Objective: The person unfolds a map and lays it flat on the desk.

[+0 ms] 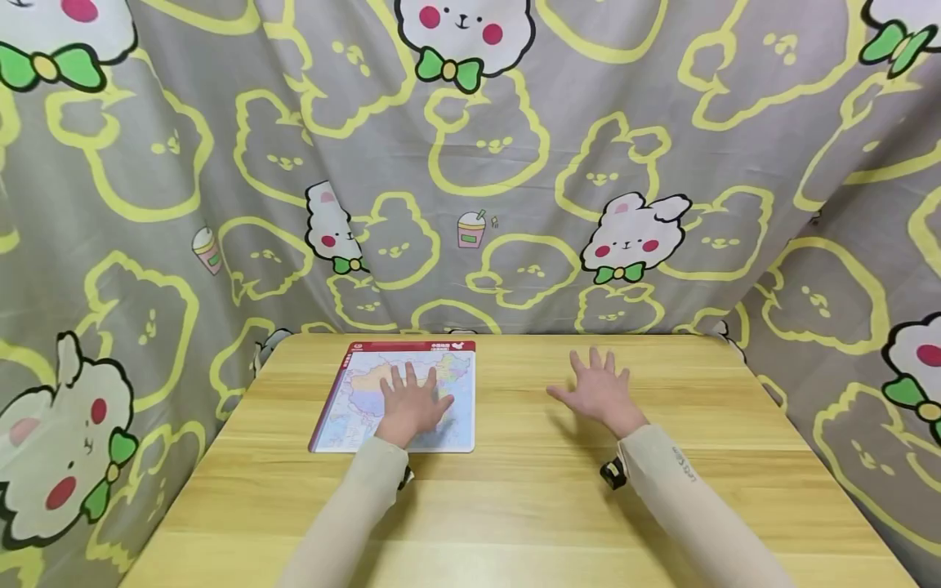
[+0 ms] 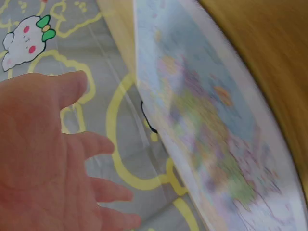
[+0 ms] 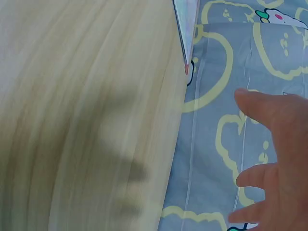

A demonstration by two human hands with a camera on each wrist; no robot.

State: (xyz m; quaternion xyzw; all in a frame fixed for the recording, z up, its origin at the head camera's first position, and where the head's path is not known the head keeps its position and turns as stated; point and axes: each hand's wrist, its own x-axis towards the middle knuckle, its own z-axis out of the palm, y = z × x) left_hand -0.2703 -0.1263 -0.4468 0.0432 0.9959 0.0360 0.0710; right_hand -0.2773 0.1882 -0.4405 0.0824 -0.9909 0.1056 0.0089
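A flat map board (image 1: pixel 345 425) with a red top band and rounded corners lies on the left half of the wooden table. My left hand (image 1: pixel 413 400) is held over it, fingers spread and straight, holding nothing. In the left wrist view a gap shows between the left hand (image 2: pixel 43 159) and the printed map (image 2: pixel 207 125). To the right of the board, my right hand (image 1: pixel 601 390) hovers above the bare wood with spread fingers. The right wrist view shows that hand (image 3: pixel 284 159) with nothing in it, its shadow falling on the tabletop (image 3: pixel 96 96).
The wooden table (image 1: pixel 529 506) reaches back to a grey curtain (image 1: pixel 515 269) with yellow outlines and white bunny faces, which also hangs along both sides. A dark wrist strap (image 1: pixel 613 472) shows at the right cuff.
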